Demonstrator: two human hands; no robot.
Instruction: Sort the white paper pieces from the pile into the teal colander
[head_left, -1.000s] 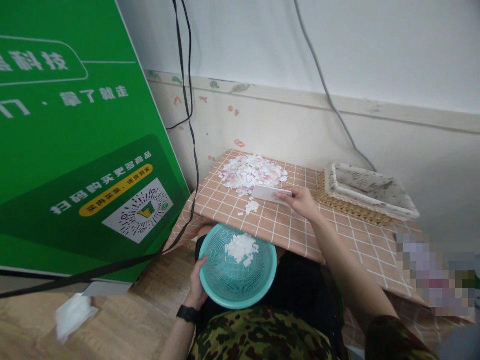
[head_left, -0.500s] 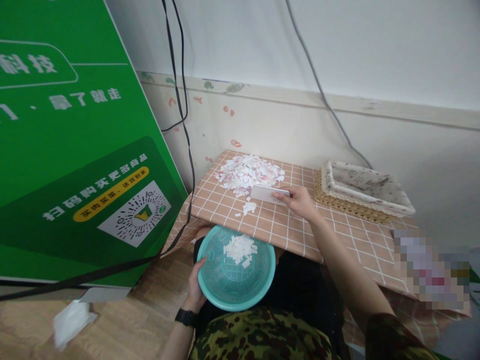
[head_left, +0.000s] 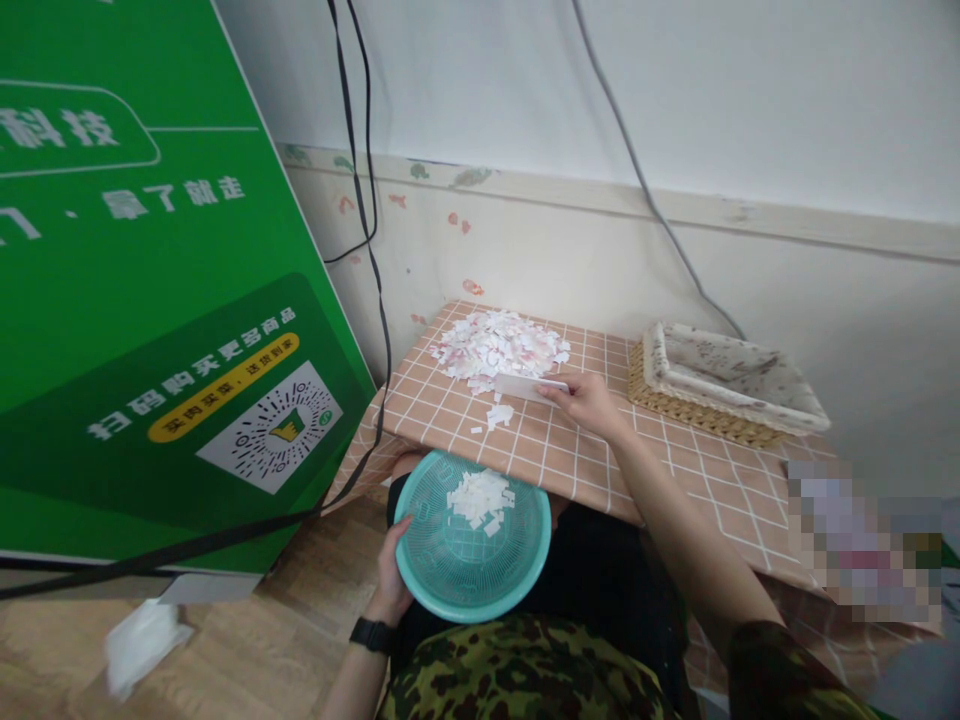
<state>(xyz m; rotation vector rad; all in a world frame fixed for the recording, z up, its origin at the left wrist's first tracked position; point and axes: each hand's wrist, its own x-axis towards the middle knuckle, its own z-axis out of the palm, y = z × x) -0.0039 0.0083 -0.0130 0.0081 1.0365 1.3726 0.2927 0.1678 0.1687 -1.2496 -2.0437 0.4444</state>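
Observation:
My right hand (head_left: 589, 402) grips one end of a flat white scraper-like plate (head_left: 523, 388), held on edge over the table at the front of a heap of white and pinkish paper scraps (head_left: 499, 342). A few loose white scraps (head_left: 498, 416) lie on the cloth just in front of the plate. Below the table edge, my left hand (head_left: 393, 565) holds the left rim of a round turquoise plastic colander (head_left: 472, 590), thumb over the rim. Inside the colander sits a small pile of white paper pieces (head_left: 480, 498).
A brown checked cloth (head_left: 600, 465) covers the table against the wall. A lined wicker basket (head_left: 705, 415) stands at the right. A green cabinet (head_left: 150, 300) rises at the left, with a black cable (head_left: 381, 330) hanging before it. A white bag (head_left: 144, 645) lies on the floor.
My right hand has moved the white plate slightly left and toward me, close to the loose scraps. The colander and my left hand stay where they were.

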